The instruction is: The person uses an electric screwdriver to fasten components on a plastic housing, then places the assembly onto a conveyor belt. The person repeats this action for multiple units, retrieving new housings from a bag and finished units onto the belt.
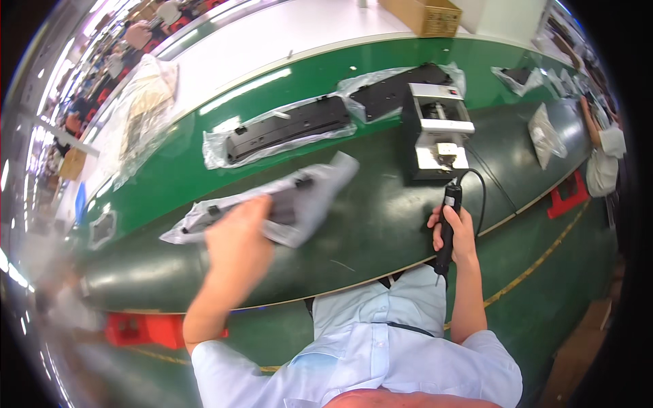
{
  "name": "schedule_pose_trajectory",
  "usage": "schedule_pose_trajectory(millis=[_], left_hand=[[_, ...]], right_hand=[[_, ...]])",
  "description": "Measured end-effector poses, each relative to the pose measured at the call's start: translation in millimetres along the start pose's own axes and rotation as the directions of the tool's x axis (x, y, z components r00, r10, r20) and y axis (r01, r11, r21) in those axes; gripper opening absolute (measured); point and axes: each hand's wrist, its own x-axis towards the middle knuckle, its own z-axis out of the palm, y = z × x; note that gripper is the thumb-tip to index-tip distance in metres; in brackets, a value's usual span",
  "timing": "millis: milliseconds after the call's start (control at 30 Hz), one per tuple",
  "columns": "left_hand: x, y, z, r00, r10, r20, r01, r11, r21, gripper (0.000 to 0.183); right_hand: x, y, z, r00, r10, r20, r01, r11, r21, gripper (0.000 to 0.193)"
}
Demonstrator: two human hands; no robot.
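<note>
In my right hand point(457, 233) is a black electric screwdriver point(447, 234), with fingers wrapped round its middle. Its thin tip points down toward my body, past the bench edge, and its cord loops from the upper end. My left hand point(239, 238) is over a black plastic panel point(284, 206) in a clear plastic bag point(333, 180). Motion blurs that hand and the panel, and its fingers are smeared. Just beyond the screwdriver stands a black and silver machine point(442, 129), which looks like a screw feeder.
Two more black panels point(289, 126) point(398, 88) lie on plastic film along the bench's far side. A small clear bag point(544, 136) lies at right. Another person's arm point(590, 126) reaches in at far right. A carton point(422, 17) stands behind; red stools point(568, 195) are below the bench.
</note>
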Motion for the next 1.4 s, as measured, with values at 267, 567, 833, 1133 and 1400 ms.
schedule_pose_trajectory(millis=[267, 567, 833, 1133, 1400], left_hand=[[-5, 182, 119, 0.946, 0.319, 0.062, -0.323, 0.943, 0.081, 0.05], [13, 203, 168, 0.868, 0.493, 0.054, -0.485, 0.867, -0.114, 0.06], [28, 144, 156, 0.865, 0.492, 0.1, -0.448, 0.845, -0.291, 0.084], [25, 141, 155, 0.876, 0.481, 0.036, -0.442, 0.83, -0.34, 0.083], [25, 140, 152, 0.881, 0.472, 0.041, -0.431, 0.835, -0.342, 0.08]], right_hand=[[-47, -61, -47, 0.979, -0.196, -0.049, 0.201, 0.923, 0.329, 0.05], [-53, -135, -5, 0.495, -0.867, -0.057, 0.869, 0.495, 0.002, 0.091], [40, -121, 45, 0.566, -0.806, 0.172, 0.801, 0.588, 0.117, 0.082], [70, -101, 53, 0.649, -0.759, 0.046, 0.76, 0.65, 0.008, 0.08], [60, -66, 62, 0.739, -0.673, 0.033, 0.671, 0.739, 0.056, 0.078]])
